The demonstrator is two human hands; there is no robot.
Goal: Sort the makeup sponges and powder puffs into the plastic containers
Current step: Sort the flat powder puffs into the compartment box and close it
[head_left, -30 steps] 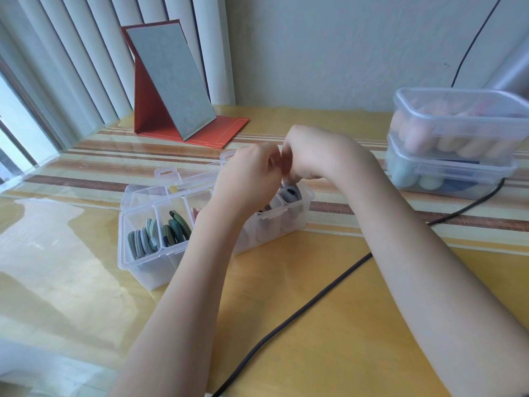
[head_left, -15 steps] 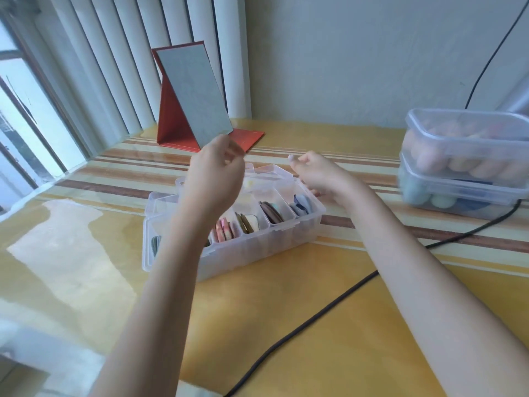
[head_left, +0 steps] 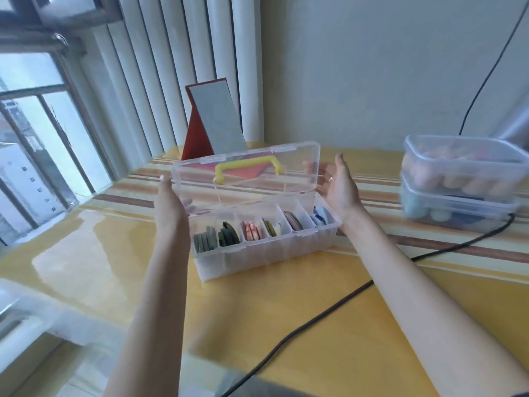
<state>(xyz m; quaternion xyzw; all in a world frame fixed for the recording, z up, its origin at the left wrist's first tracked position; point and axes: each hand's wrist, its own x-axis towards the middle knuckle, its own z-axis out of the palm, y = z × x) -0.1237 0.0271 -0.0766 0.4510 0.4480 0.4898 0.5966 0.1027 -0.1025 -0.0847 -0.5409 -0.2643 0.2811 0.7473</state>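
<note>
Head view: the lid (head_left: 246,170) of the divided container (head_left: 266,239) is being held upright between the left hand (head_left: 169,204) and right hand (head_left: 339,187), fingers straight at its ends, probably for closing; powder puffs (head_left: 229,237) are standing sorted inside, mid-table.

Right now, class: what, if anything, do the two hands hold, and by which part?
The clear lid of the divided box, by its two ends: left hand at one end, right hand at the other, fingers straight.
</note>
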